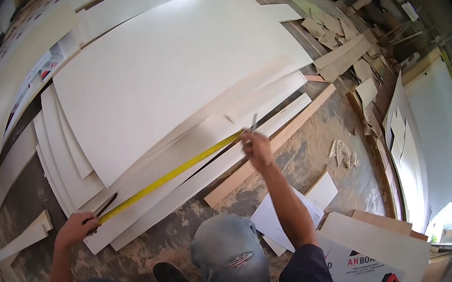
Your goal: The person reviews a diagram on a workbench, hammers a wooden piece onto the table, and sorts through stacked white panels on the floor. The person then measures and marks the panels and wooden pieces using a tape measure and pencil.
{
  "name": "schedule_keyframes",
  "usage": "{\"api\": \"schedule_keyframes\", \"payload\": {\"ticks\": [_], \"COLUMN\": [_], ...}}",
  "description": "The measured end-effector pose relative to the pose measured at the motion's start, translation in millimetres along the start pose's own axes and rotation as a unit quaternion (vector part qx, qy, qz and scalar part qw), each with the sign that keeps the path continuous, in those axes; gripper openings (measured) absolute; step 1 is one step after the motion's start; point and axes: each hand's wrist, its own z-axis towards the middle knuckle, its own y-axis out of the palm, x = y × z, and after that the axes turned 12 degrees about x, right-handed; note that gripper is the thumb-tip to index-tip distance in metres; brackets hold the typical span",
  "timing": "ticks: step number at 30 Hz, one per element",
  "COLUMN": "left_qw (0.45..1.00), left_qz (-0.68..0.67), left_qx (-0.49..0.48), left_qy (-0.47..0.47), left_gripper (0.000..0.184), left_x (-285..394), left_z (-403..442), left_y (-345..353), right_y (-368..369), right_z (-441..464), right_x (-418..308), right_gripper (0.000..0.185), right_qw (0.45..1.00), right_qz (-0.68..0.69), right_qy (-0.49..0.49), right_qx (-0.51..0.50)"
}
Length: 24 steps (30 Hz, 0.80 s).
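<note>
The ends of the yellow tape (171, 175) are hidden by the left hand (77, 229) at lower left and the right hand (257, 150) near the centre. The thin grey item (254, 123) at the right fingertips is too blurred to be identified. The left forearm (62, 268) is cut off by the bottom edge. At lower right, the smallest print on the lettered sheet (356, 281) cannot be read. All four corners are lost in black.

Dark sleeve (311, 280), ripped blue jeans (231, 250)
</note>
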Motion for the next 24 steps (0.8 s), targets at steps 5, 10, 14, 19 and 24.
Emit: {"api": "schedule_keyframes", "payload": {"ticks": [5,10,14,19,24], "left_qw": [0.998,1.0,0.997,0.993,0.995], "left_qz": [-0.016,0.014,-0.028,-0.041,-0.05], "left_qx": [0.014,0.015,0.056,0.084,0.067], "left_qy": [-0.067,-0.011,-0.035,-0.073,-0.062], "left_gripper": [0.026,0.023,0.023,0.021,0.022], "left_x": [-102.1,-109.1,-103.0,-80.9,-68.4], "left_z": [-37.9,-52.1,-43.4,-22.6,-8.0], "left_y": [-0.6,21.2,31.3,37.6,48.7], "right_y": [-75.6,-37.2,15.7,59.2,66.7], "right_z": [99.3,79.9,32.9,-42.4,-65.0], "right_x": [-21.9,23.0,103.2,143.9,152.7], "right_gripper": [0.006,0.013,0.015,0.025,0.028], "right_qw": [0.966,0.961,0.973,0.978,0.987], "right_qz": [0.132,0.184,0.119,0.127,0.035], "right_qy": [-0.147,-0.097,-0.032,-0.05,-0.052], "right_qx": [0.165,0.184,0.196,0.156,0.148]}}
